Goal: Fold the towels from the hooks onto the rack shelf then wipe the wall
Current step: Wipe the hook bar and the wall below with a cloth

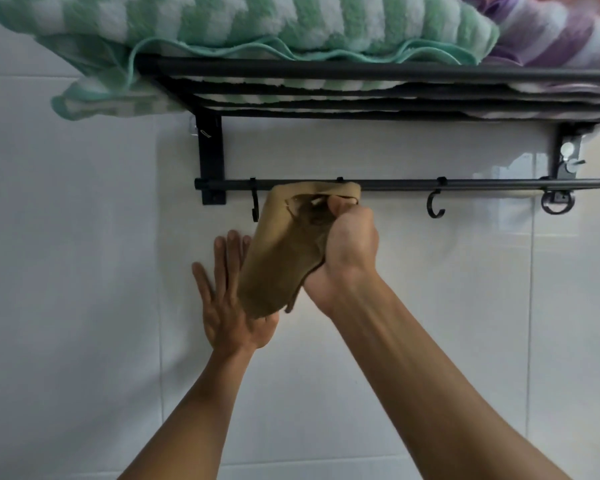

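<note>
The fingers (352, 216) of the right hand (343, 251) are curled tight round the bunched upper end of a soft tan-brown cloth (278, 258), with the thumb tucked into its folds just under the thin black metal rail (395, 184) in the middle of the frame. The fingers (227, 258) of the left hand (229, 299) are straight and slightly spread, pointing up the glossy white tiled wall (84, 271); the palm faces the wall, and whether it lies flat against the tiles I cannot tell. The cloth hangs down and to the left from the right fist, so its lower end covers the thumb side of the left hand and touches it near the base of the thumb. Its top edge overlaps the rail and hides one hook there.

A black S-shaped hook (254, 202) hangs from the rail just left of the cloth, and a black C-shaped hook (435, 204) hangs bare to the right of the right hand. Further right on the rail sits a round black ring fitting (556, 201).

Across the top of the frame runs the black slatted metal rack shelf (326, 69). On it lies a folded fluffy towel in mint green and white stripes (222, 22), one corner drooping over the shelf's left end. Beside it, at the upper right, lies a fluffy towel in purple and white stripes (551, 32).
</note>
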Tool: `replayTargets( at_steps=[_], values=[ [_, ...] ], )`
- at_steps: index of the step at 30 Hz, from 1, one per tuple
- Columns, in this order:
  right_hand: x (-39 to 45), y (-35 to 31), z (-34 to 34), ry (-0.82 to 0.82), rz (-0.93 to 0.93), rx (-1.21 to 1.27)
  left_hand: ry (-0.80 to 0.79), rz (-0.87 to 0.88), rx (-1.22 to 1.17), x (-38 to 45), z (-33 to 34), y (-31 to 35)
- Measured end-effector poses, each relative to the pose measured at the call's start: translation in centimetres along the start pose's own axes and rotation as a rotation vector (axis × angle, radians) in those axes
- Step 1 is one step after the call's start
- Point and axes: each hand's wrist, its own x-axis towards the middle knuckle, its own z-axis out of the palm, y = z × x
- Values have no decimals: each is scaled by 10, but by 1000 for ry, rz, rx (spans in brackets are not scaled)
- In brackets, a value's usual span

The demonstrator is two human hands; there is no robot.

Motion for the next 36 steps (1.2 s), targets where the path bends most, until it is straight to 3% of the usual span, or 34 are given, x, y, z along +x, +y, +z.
replayTargets(
  at_steps=[2,4,10,17,20,23,25,27,30,32,36],
  values=[
    [-3,-12,-15,-16,-7,43,139,71,134,0,-17,8],
    [-7,-23,-32,-19,-2,101,216,107,112,-3,-28,15],
    [-26,-40,-80,-79,-91,192,208,80,92,-3,-23,15],
    [-25,-50,-131,155,-208,114,303,90,38,-6,-19,17],
    [-8,-61,-150,266,-327,-95,296,88,32,-5,-19,17],
    [16,-80,-178,267,-516,-375,293,83,18,-5,-18,18],
    [33,-93,-200,362,-605,-700,297,88,7,-4,-18,18],
    [47,-100,-216,465,-609,-1069,298,89,4,-4,-18,18],
    [63,-101,-232,491,-529,-1402,311,87,-1,-5,-18,21],
    [69,-97,-239,459,-465,-1497,322,88,-13,-6,-18,22],
    [83,-93,-246,517,-536,-1615,341,86,-14,-6,-17,24]
  ],
)
